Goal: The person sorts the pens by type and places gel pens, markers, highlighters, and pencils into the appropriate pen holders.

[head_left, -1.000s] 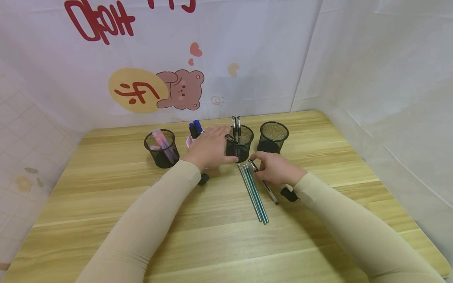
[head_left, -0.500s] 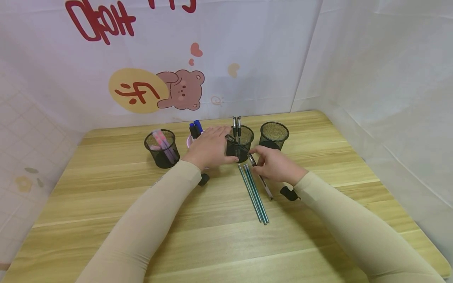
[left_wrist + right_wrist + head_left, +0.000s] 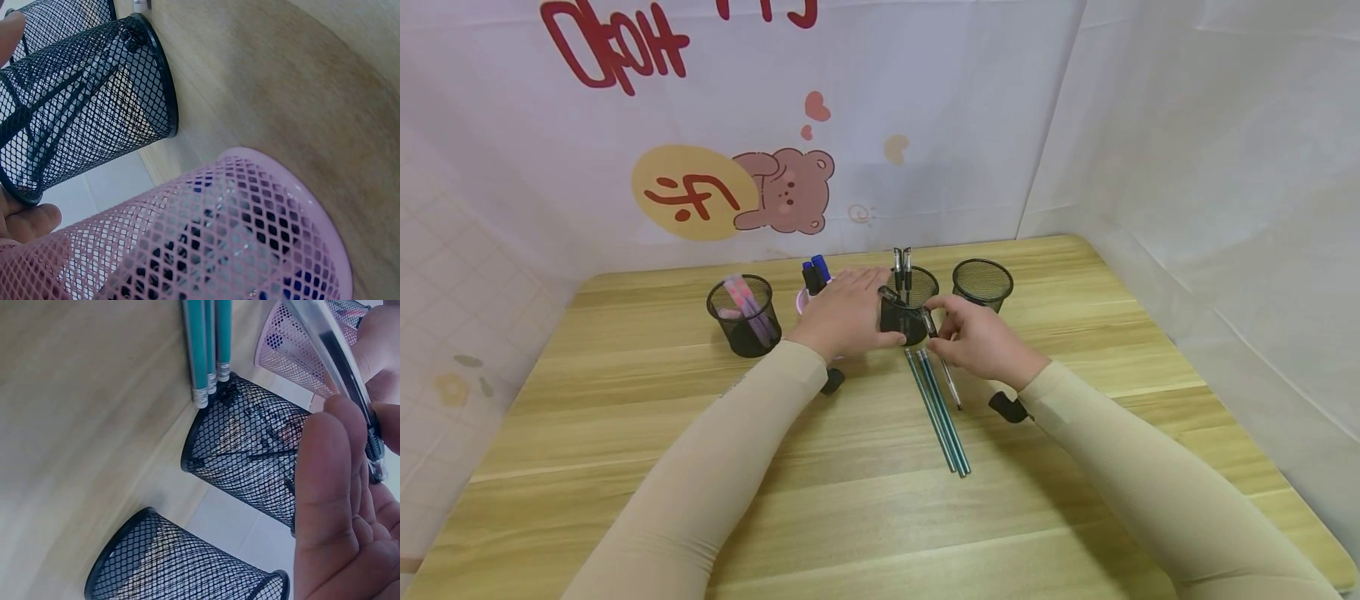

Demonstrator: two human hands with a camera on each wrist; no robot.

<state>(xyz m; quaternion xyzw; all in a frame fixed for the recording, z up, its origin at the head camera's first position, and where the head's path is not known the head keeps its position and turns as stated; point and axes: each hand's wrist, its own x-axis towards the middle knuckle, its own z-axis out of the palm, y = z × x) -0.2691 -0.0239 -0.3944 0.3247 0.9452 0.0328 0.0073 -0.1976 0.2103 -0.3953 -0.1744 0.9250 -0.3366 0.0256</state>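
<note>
My right hand (image 3: 981,337) pinches a clear gel pen with a black cap (image 3: 952,387) between thumb and fingers, tilted, its capped end near the rim of the middle black mesh pen holder (image 3: 904,327). In the right wrist view the pen (image 3: 340,362) crosses my fingertips. With my left hand (image 3: 846,308) I grip that same holder, thumb at its front and fingers reaching behind; its mesh wall (image 3: 94,106) shows in the left wrist view. Several black gel pens (image 3: 907,279) stand in it. Three green pencils (image 3: 940,417) lie just before it.
Left of the holder, a pink mesh holder (image 3: 244,187) with blue-capped and black markers (image 3: 816,271) is partly behind my left hand. A black holder with pink and purple pens (image 3: 748,337) stands farther left. Another black mesh holder (image 3: 983,283) stands at the right.
My right hand has lifted the gel pen off the table and brought it up and slightly left, toward the middle holder's rim. My left hand has stayed in place.
</note>
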